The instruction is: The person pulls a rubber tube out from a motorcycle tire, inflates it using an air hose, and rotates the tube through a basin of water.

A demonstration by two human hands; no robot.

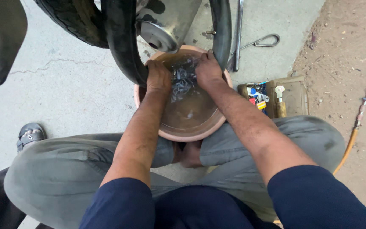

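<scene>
Here both hands grip a black inner tube looped into a terracotta basin of water: left hand and right hand have fingers curled around it, pressing a section underwater, seemingly a leak check; feeding the next stretch needs a shifted grip.

A cracked grey concrete floor lies in flat daylight, meeting brown packed dirt ground on the right, where an orange rubber hose runs.
</scene>
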